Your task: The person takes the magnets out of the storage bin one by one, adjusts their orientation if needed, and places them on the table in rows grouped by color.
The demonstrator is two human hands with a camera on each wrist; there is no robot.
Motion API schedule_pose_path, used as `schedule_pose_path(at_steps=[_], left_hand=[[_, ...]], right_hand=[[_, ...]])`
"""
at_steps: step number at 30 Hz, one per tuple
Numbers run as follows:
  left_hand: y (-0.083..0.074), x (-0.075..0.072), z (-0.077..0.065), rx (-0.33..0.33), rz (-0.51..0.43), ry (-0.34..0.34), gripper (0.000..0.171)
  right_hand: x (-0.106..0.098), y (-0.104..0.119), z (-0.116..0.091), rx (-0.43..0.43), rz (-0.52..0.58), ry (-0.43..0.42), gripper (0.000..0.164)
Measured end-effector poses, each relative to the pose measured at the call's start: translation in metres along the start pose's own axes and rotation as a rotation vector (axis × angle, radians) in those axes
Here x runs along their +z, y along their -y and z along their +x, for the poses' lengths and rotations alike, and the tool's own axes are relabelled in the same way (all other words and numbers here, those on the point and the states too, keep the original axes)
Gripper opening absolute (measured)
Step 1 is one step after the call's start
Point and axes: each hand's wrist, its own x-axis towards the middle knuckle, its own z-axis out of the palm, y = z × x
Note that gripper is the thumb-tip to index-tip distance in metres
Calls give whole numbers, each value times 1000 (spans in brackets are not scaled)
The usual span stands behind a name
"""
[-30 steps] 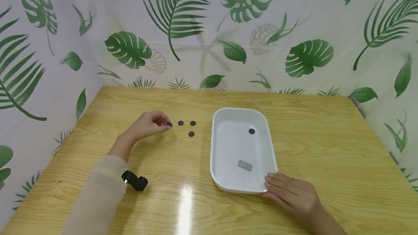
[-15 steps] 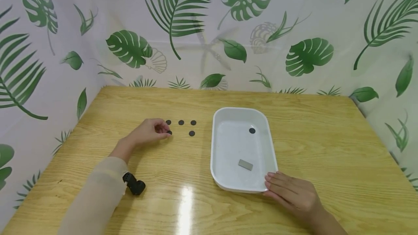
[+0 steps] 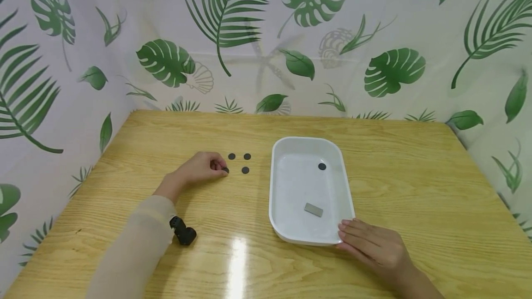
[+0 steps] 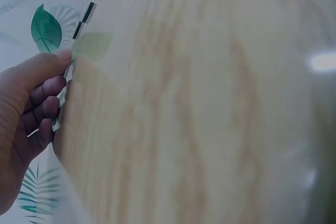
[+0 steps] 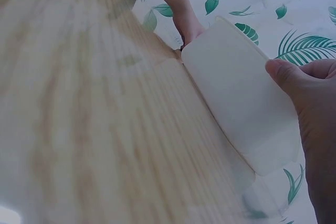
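Observation:
My left hand (image 3: 203,168) pinches a small black disc (image 3: 226,170) between thumb and fingertips, at the tabletop. Just right of it lies another black disc (image 3: 245,170). Two more discs, one of them the far-right disc (image 3: 247,156), lie behind these. My right hand (image 3: 374,248) grips the near right corner of a white rectangular tray (image 3: 272,188), fingers over the rim. In the right wrist view the thumb (image 5: 286,74) presses the tray's outer side. Inside the tray are a black disc (image 3: 322,166) and a grey rectangular block (image 3: 313,210).
The wooden table (image 3: 399,174) meets a leaf-printed cloth (image 3: 249,82) at its back and sides. A black wrist camera (image 3: 183,232) sits on the left sleeve, low over the table. Light glares on the table's front middle.
My left hand first lets go of a disc in the back row, then takes another nearer one and shifts it rightward. It now covers the back-left disc. My right hand stays on the tray.

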Motion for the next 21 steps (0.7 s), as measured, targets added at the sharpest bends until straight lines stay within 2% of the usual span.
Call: schedule_pose_path(at_steps=[5, 10, 21], left_hand=[[-5, -1, 4, -7, 35, 27, 15], [-9, -1, 10, 32, 60, 54, 15], [-9, 0, 10, 32, 26, 52, 14]], right_hand=[[0, 0, 1, 1, 6, 2, 19], [-1, 1, 1, 4, 1, 4, 19], [-1, 0, 1, -6, 1, 11, 18]])
